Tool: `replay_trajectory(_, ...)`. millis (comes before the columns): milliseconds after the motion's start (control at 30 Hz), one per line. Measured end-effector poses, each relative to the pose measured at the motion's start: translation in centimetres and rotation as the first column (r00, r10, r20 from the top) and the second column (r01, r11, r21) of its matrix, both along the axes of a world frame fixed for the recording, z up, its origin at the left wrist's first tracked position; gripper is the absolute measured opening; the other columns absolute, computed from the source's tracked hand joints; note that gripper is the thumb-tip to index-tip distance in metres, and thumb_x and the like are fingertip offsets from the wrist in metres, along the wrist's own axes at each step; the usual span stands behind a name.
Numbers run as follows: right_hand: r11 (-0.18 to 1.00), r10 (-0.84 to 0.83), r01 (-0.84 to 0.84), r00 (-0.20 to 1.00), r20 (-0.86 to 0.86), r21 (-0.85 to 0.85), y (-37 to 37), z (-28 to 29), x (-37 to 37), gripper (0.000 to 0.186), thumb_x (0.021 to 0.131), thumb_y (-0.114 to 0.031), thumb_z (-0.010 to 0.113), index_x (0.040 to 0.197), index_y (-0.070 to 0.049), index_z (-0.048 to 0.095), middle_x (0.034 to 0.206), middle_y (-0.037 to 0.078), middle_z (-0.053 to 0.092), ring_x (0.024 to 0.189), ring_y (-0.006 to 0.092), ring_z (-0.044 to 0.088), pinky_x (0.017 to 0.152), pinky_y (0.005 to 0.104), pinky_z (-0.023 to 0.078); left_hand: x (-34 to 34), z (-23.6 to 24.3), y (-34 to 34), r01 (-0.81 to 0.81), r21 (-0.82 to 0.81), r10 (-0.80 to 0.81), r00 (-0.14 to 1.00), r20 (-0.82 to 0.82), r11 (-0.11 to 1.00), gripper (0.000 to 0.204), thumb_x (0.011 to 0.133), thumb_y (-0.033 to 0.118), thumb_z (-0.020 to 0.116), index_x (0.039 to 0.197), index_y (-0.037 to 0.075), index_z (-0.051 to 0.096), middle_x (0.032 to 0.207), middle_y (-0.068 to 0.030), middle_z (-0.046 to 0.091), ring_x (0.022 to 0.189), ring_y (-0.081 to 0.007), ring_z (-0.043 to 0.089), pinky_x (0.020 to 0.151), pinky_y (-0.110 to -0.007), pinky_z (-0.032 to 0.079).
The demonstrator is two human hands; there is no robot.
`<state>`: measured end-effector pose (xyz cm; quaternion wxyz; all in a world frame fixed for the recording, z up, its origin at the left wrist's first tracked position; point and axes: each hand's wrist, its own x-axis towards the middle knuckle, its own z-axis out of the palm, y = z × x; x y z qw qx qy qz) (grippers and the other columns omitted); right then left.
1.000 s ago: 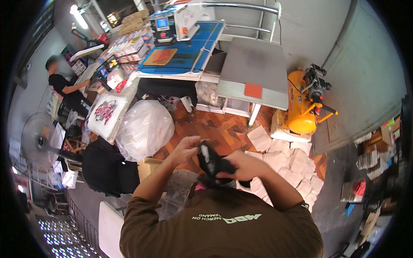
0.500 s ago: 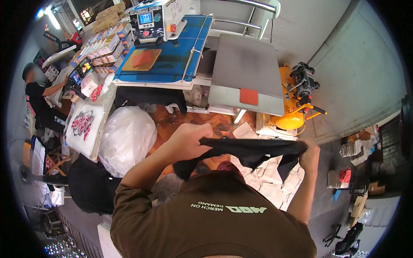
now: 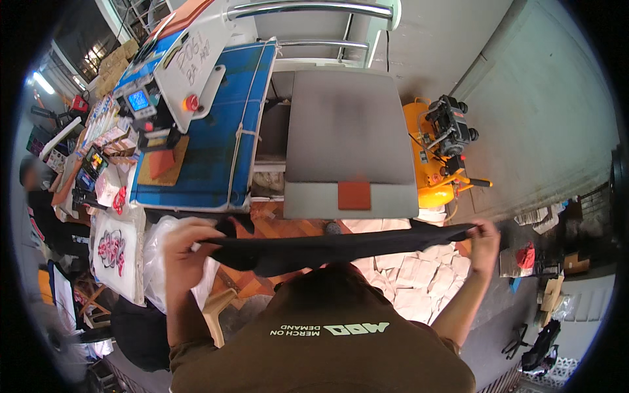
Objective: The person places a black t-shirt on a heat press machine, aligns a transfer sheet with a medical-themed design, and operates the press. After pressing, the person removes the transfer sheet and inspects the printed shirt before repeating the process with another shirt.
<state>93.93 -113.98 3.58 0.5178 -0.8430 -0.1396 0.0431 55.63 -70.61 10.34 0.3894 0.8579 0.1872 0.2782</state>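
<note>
A black shirt [image 3: 341, 245] is stretched level in front of my chest, its loose folds hanging below the taut edge. At its left end my left hand [image 3: 187, 249] is closed on the fabric. My right hand [image 3: 483, 243] pinches the other end, with that arm bent outward. Just beyond the shirt stands the grey flat platen [image 3: 350, 124] of a heat press, with an orange-brown square pad [image 3: 354, 195] lying at its near edge. The shirt hangs apart from the platen in this view.
Left of the platen are a blue-topped press table [image 3: 219, 131] and a control box with display [image 3: 139, 99]. A yellow air compressor [image 3: 436, 187] stands right. Beige bundles [image 3: 413, 272] cover floor below. A printed white sheet [image 3: 114, 252], plastic bag [image 3: 157, 252] and another person [image 3: 49, 216] are left.
My hands have moved farther apart, the left one outward to the left, drawing the shirt wider. The view has shifted, bringing the platen closer to the middle.
</note>
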Motion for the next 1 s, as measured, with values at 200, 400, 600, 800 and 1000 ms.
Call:
replay_trajectory(200, 0.986, 0.048, 0.042, 0.855, 0.517, -0.161, 11.6, 15.2, 13.2, 0.041, 0.083, -0.035, 0.075, 0.091, 0.005, 0.068, 0.078, 0.007, 0.067, 0.075, 0.0142, 0.059, 0.073, 0.0314, 0.049, 12.2, 10.5, 7.5, -0.517, 0.379, 0.500, 0.853, 0.151, 0.767, 0.016, 0.081, 0.004, 0.073, 0.096, 0.001, 0.072, 0.090, -0.0104, 0.071, 0.082, -0.0199, 0.067, 0.076, -0.030, 0.051)
replay_trajectory(400, 0.893, 0.254, 0.032, 0.787, 0.562, -0.448, 25.9, 18.1, 31.4, 0.043, 0.085, -0.043, 0.071, 0.103, -0.004, 0.072, 0.091, 0.011, 0.072, 0.085, 0.0241, 0.066, 0.082, 0.0354, 0.050, 32.7, 12.3, 20.0, -0.435, 0.786, 0.674, 0.738, 0.031, 0.440, 0.031, 0.087, 0.034, 0.069, 0.100, 0.006, 0.074, 0.091, -0.0167, 0.071, 0.086, -0.0298, 0.069, 0.080, -0.038, 0.053)
replay_trajectory(600, 0.792, 0.039, 0.183, 0.937, 0.348, -0.582, 37.7, 6.9, 38.6, 0.038, 0.085, -0.046, 0.069, 0.107, -0.016, 0.074, 0.106, 0.013, 0.072, 0.104, 0.0320, 0.067, 0.090, 0.0433, 0.052, 45.9, 0.1, 22.6, -0.299, -0.705, 0.503, 0.859, 0.094, 0.643, 0.034, 0.100, 0.012, 0.049, 0.128, -0.006, 0.044, 0.104, -0.0260, 0.065, 0.080, -0.0355, 0.071, 0.068, -0.043, 0.062)
replay_trajectory(800, 0.858, -0.099, 0.121, 0.993, 0.070, -0.499, 40.9, -5.9, 45.4, 0.038, 0.082, -0.045, 0.070, 0.105, -0.015, 0.073, 0.110, 0.015, 0.070, 0.108, 0.0350, 0.065, 0.093, 0.0454, 0.052, 53.0, -12.4, 26.2, -0.475, -0.620, 0.611, 0.792, 0.009, 0.625, 0.024, 0.098, 0.009, 0.052, 0.118, -0.003, 0.051, 0.100, -0.0219, 0.067, 0.078, -0.0271, 0.070, 0.064, -0.035, 0.057)
replay_trajectory(1000, 0.844, 0.105, 0.058, 0.957, 0.270, -0.533, 44.5, -9.4, 46.4, 0.043, 0.084, -0.042, 0.069, 0.111, -0.010, 0.069, 0.116, 0.019, 0.067, 0.111, 0.0377, 0.062, 0.094, 0.0465, 0.050, 57.4, -16.6, 27.8, -0.619, -0.143, 0.625, 0.781, -0.004, 0.772, 0.037, 0.089, 0.011, 0.061, 0.124, 0.003, 0.053, 0.112, -0.0186, 0.067, 0.108, -0.0359, 0.063, 0.093, -0.042, 0.047)
